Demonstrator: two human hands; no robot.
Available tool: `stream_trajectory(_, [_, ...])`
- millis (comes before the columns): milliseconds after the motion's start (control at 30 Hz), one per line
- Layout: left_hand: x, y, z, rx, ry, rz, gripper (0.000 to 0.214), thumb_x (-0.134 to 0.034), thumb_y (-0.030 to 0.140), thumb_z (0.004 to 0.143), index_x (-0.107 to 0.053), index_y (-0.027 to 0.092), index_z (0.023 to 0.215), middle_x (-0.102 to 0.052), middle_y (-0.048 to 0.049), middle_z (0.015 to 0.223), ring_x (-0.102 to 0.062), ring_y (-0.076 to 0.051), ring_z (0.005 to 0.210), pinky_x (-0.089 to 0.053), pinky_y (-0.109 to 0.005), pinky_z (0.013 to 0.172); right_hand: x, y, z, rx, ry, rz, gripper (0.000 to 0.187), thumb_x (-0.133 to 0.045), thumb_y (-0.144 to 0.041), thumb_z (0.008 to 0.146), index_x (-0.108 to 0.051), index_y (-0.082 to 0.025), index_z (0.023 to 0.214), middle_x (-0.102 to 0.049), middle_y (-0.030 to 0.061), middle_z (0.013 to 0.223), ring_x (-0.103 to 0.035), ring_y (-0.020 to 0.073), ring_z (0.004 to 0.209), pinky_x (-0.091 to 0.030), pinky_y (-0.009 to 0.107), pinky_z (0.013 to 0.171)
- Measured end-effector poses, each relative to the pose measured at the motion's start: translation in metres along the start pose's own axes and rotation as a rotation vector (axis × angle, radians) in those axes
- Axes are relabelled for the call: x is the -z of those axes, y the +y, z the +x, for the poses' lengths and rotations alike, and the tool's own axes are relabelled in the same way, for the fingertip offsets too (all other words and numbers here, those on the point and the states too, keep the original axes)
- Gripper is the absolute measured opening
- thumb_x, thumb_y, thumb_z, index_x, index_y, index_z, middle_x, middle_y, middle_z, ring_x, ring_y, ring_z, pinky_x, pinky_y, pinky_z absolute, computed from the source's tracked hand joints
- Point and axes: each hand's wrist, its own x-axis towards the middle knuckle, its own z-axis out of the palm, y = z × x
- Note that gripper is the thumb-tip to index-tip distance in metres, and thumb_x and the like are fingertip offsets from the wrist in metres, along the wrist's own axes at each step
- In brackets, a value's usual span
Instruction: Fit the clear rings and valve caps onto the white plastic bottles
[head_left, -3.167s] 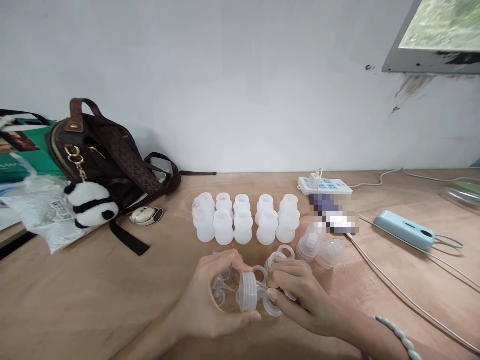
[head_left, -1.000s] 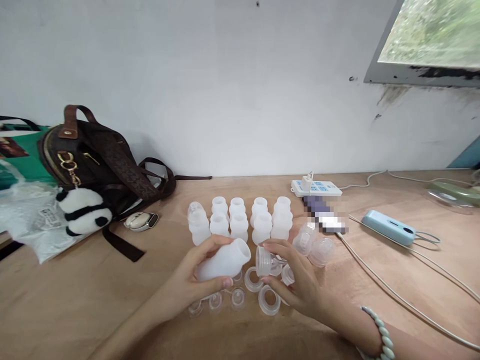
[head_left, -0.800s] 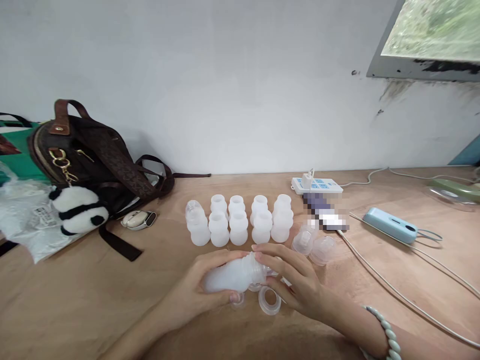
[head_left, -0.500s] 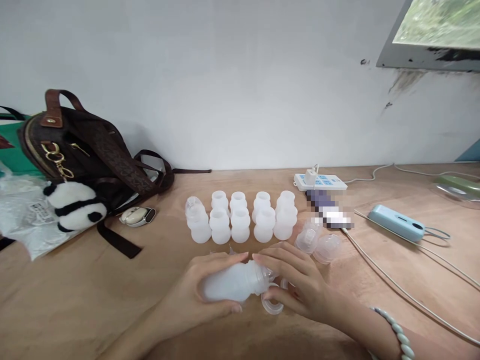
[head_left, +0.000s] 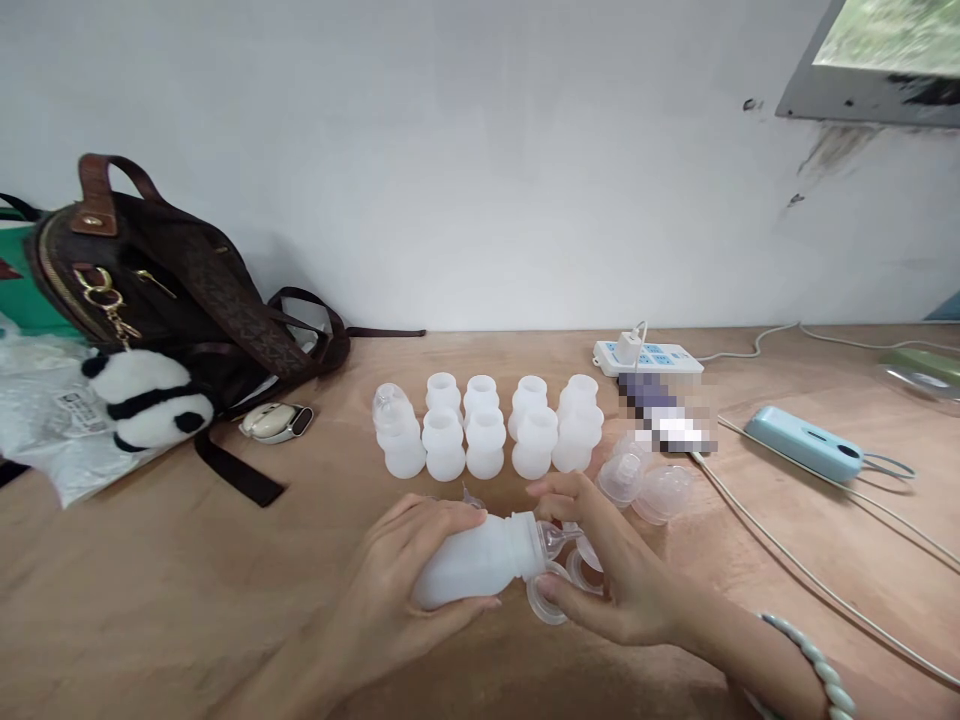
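Note:
My left hand (head_left: 401, 560) is wrapped around a white baby bottle (head_left: 469, 562), which lies tilted with its top to the right. A collar ring (head_left: 525, 545) and a clear nipple (head_left: 553, 540) show at its mouth. Around the nipple, my right hand (head_left: 619, 565) curves with its thumb and fingers apart; whether a fingertip touches the nipple is hard to see. Clear rings (head_left: 546, 602) lie on the table below that hand. Another clear nipple (head_left: 471, 498) stands partly hidden behind my left hand.
Several white bottle bodies (head_left: 486, 455) stand in rows ahead; one at the left has a clear cap (head_left: 391, 402). Clear domed caps (head_left: 664, 495) lie to the right, near a pixelated phone, a charging cable, a power strip (head_left: 652, 357) and a blue power bank (head_left: 804, 443). At left sits a backpack (head_left: 202, 290).
My right hand has come off the collar and its fingers have spread, leaving the nipple in clearer view. My left hand still holds the bottle. The camera view has shifted slightly.

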Motion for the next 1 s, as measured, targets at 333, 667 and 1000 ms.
stream_trajectory(333, [-0.006, -0.004, -0.003, -0.212, 0.055, 0.139, 0.034, -0.058, 0.040, 0.101, -0.060, 0.011, 0.119, -0.079, -0.0125, 0.100, -0.076, -0.021, 0.086, -0.052, -0.035, 0.078, 0.000, 0.006, 0.002, -0.095, -0.084, 0.120, 0.051, -0.038, -0.067, 0.100, -0.058, -0.022, 0.114, -0.067, 0.0056, 0.094, -0.060, 0.0210, 0.084, -0.047, 0.038, 0.081])
stream_trajectory(667, [-0.006, -0.002, -0.001, -0.258, 0.038, 0.123, 0.029, -0.053, 0.036, 0.104, -0.062, 0.013, 0.118, -0.079, -0.0123, 0.100, -0.075, -0.020, 0.084, -0.051, -0.034, 0.073, -0.011, 0.008, -0.006, -0.031, -0.010, 0.024, 0.023, -0.053, -0.038, 0.101, -0.050, -0.025, 0.119, -0.069, 0.0058, 0.107, -0.059, 0.0184, 0.080, -0.049, 0.032, 0.072])
stream_trajectory(1000, [-0.009, -0.004, -0.005, -0.184, 0.077, 0.098, 0.035, -0.061, 0.040, 0.100, -0.060, 0.012, 0.120, -0.079, -0.0118, 0.101, -0.075, -0.021, 0.084, -0.050, -0.035, 0.076, 0.000, 0.002, 0.002, 0.030, -0.014, 0.045, 0.028, -0.060, -0.030, 0.094, -0.051, -0.021, 0.119, -0.068, 0.0062, 0.101, -0.062, 0.0205, 0.089, -0.048, 0.037, 0.082])
